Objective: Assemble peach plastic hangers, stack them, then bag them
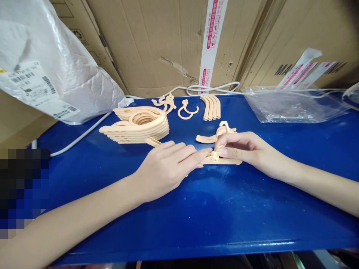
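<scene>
A beige plastic folding hanger [228, 161] lies low over the blue table between my hands. My left hand [169, 164] is closed over its left part, with the index finger stretched toward the centre; a beige arm end [153, 142] sticks out past the knuckles. My right hand [248, 149] pinches a beige hook piece at the hanger's middle joint [215, 155], and the fingertips partly hide it. Just behind the right fingers rests another beige curved arm [206, 139] along with a hook part [223, 126].
A stack of beige hangers [140, 129] stands at the left. Farther back are loose hooks [165, 102], a ring-shaped hook [186, 111] and several curved arms [211, 108]. A white parcel bag [75, 82], cardboard boxes [157, 45], a white cable [81, 138] and clear plastic [291, 106] border the blue table [224, 220].
</scene>
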`<state>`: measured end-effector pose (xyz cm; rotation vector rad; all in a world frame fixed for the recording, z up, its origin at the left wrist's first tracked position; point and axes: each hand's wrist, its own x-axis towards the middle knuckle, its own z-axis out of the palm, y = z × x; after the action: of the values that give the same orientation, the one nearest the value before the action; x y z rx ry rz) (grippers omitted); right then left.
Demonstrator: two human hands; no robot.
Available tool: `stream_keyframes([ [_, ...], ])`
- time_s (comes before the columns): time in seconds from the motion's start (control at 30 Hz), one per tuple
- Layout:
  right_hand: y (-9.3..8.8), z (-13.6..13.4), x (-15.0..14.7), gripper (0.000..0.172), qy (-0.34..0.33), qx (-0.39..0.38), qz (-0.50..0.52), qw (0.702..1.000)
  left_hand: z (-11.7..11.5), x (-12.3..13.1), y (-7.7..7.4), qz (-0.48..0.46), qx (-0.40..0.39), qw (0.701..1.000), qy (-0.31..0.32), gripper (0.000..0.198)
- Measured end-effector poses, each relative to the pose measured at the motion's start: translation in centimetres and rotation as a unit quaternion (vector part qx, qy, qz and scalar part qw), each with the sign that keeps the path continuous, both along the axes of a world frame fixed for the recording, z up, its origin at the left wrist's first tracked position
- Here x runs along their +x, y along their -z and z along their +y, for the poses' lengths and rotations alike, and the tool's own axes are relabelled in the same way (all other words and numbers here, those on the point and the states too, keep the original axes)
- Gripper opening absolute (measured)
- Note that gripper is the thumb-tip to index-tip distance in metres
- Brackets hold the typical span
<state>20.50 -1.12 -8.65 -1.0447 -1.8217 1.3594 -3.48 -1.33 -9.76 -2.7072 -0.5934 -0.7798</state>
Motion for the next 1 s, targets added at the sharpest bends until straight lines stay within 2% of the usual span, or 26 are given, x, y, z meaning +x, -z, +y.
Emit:
stream_keyframes([
  [0.17, -0.1, 0.0, -0.1, 0.016, -0.002, 0.002, 0.004, 1.000, -0.1, 0.0, 0.0, 0.009, 0.013, 1.000, 0.006, 0.024],
  [0.4, 0.2, 0.0, 0.3, 0.020, 0.013, 0.068, -0.059, 0.996, 0.1, 0.3, 0.1, 0.016, 0.012, 1.000, 0.001, 0.025],
  [0.57, 0.3, 0.2, 0.3, 0.019, 0.007, 0.077, -0.063, 0.995, 0.1, 0.4, 0.2, 0.014, 0.002, 1.000, -0.002, 0.024],
  [0.83, 0.5, 1.0, 0.7, 0.013, -0.029, 0.054, -0.026, 0.998, 0.0, 0.3, 0.2, -0.028, -0.096, 0.995, 0.018, 0.027],
  [1.0, 0.4, 1.0, 0.8, 0.012, -0.037, 0.050, -0.018, 0.998, 0.1, 0.2, 0.1, -0.015, -0.105, 0.994, 0.034, 0.031],
])
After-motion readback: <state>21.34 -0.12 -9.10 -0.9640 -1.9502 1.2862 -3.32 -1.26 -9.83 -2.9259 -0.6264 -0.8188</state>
